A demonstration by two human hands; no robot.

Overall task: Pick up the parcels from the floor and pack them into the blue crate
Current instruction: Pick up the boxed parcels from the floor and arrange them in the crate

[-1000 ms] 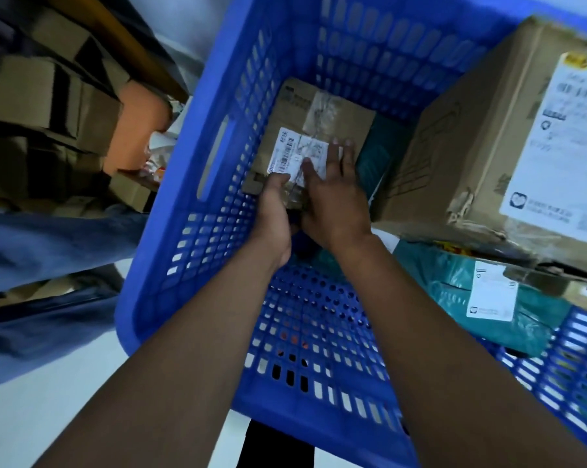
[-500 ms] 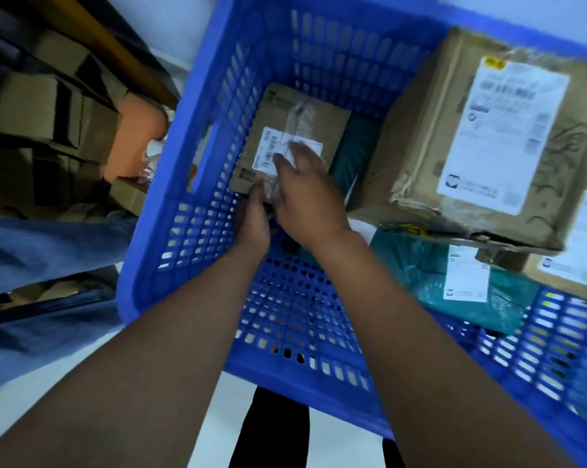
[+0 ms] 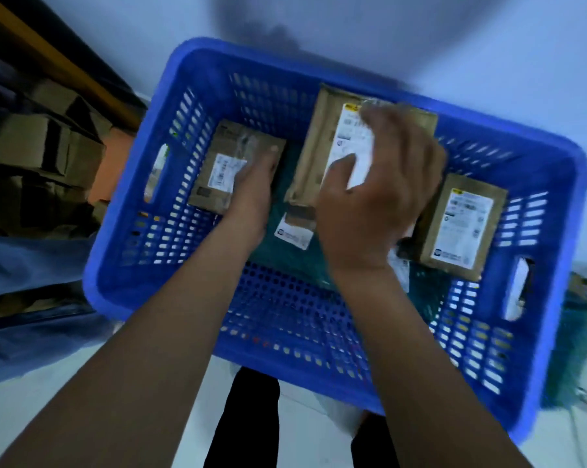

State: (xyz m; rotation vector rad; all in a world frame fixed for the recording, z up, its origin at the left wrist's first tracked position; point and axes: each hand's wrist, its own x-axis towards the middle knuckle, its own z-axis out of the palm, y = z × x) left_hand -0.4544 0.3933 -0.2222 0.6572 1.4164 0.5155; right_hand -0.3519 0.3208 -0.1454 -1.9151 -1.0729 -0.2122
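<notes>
The blue crate (image 3: 319, 366) stands on the floor below me. A small cardboard parcel (image 3: 217, 170) with a white label lies flat at its left end. My left hand (image 3: 256, 187) lies along that parcel's right edge, fingers stretched over it. A large cardboard box (image 3: 314, 146) sits in the middle, and my right hand (image 3: 376, 197) hovers over its label with fingers spread, blurred by motion. Another labelled cardboard box (image 3: 461, 228) rests at the right end. A teal bag parcel (image 3: 282, 211) lies underneath, between the boxes.
Stacked cardboard boxes (image 3: 45, 153) and an orange object (image 3: 116, 163) sit at the left, beside a person's blue jeans (image 3: 31, 265). Dark trouser legs (image 3: 248, 417) show below the crate. More teal parcels (image 3: 569, 349) lie on the floor to the right of the crate.
My right hand has left the small parcel and swung right, over the large box. The left hand stays on the small parcel. The view has pulled back, showing the whole crate.
</notes>
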